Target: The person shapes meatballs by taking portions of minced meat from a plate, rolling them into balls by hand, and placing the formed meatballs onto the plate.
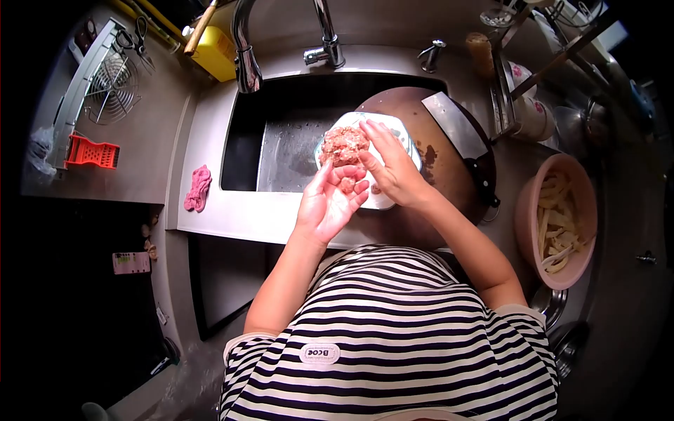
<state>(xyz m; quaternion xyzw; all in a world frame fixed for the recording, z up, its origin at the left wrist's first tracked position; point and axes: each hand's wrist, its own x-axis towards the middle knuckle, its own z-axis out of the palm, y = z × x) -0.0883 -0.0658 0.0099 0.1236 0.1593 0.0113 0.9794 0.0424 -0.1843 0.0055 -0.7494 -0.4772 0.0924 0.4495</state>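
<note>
A mound of pink minced meat (344, 146) sits on a white plate (381, 200) with a patterned rim. My left hand (330, 205) is palm up in front of the mound, its fingers loosely curled, with a small lump of minced meat (347, 184) resting in it. My right hand (393, 168) reaches over the plate from the right, fingers stretched out and thumb apart, the fingertips beside the mound. Under the plate lies a round wooden cutting board (421, 158). A cleaver (455, 126) with a black handle rests on the board's right side.
The sink (281, 161) lies behind my left hand, under a chrome faucet (247, 67). A pink basin (525, 224) holding pale strips stands at the right. A pink cloth (198, 188), red grater (93, 152) and yellow container (214, 55) are to the left; a metal rack (504, 98) stands back right.
</note>
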